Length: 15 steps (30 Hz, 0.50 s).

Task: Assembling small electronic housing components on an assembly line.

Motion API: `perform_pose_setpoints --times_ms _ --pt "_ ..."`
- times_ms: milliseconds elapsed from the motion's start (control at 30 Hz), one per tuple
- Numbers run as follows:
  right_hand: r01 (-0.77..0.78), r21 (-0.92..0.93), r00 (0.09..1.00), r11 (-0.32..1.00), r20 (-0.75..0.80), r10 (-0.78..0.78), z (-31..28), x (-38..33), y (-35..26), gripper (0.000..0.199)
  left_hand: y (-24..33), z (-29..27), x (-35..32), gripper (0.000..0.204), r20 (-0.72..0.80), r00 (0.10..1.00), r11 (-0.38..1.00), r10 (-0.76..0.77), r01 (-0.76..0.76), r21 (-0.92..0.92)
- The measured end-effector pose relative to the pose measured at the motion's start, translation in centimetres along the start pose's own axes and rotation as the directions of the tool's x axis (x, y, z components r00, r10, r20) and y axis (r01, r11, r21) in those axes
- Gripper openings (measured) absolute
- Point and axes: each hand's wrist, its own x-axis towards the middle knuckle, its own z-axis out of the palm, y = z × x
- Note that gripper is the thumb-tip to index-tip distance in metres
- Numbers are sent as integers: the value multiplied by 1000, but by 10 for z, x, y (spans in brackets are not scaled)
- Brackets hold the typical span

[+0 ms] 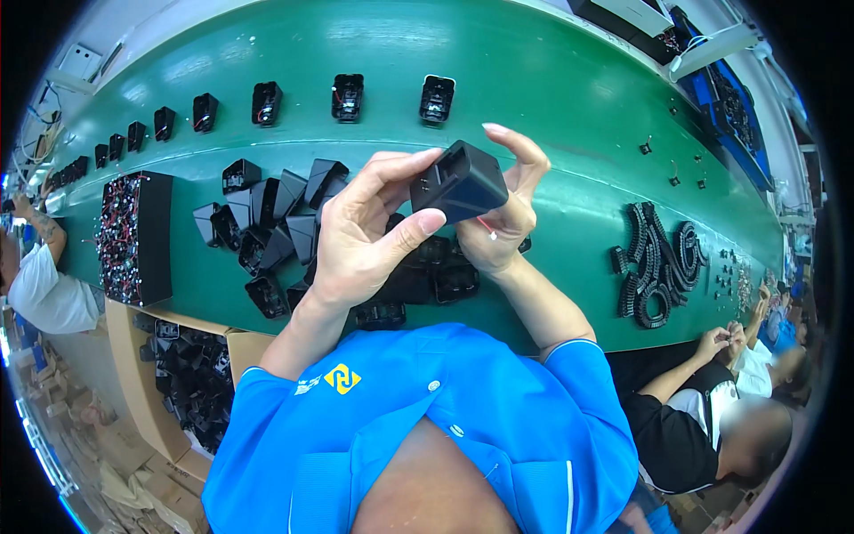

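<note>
Green workbench (551, 98): spreads beneath and all round the grip, so every loose part appears placed within reach of someone seated or standing along it.
Cardboard box (153, 405): below and left of the grip, by the bench edge; its deep walls contain a jumble of black parts that would otherwise spill.
Heap of black housings (289, 196): left of the grip and running under the wrists, tumbled at all angles, which suggests a near-at-hand pile rather than a sorted one.
Black bin (160, 236): farther left than the heap; its sides corral a dense mass of small wired components (120, 236).
Row of black housings (347, 100): beyond the grip and trailing off left, set apart in single file with open sides up, seemingly so each interior can be seen.
Black segmented strips (658, 267): well right of the grip, looped and coiled, probably because they are too long to lie straight.
Left hand (360, 236): grasping, thumb on the near side and fingers on the far, a pinch that steadies the piece.
Right hand (514, 218): against the piece's right side, one finger raised clear; whether its hidden fingers clasp or merely prop, I cannot tell.
Held black housing (471, 189): between both hands, above the bench, tilted with its slotted face exposed.
White connector (493, 236): dangles below the housing on a red lead (484, 222), before the right palm, unpinched.
</note>
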Motion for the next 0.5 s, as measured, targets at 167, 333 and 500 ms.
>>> perform_pose_setpoints --times_ms 167,333,500 --pt "-62 4 998 998 21 62 1 0 -5 24 -1 5 -3 49 -58 996 993 -64 58 -107" --pt "-61 -183 972 981 213 100 0 9 -18 28 -16 -3 -4 47 -141 959 930 -247 194 -312" --pt "-128 -165 959 978 232 165 -4 6 -3 35 -17 -10 4 47 -118 951 943 -287 259 -211"
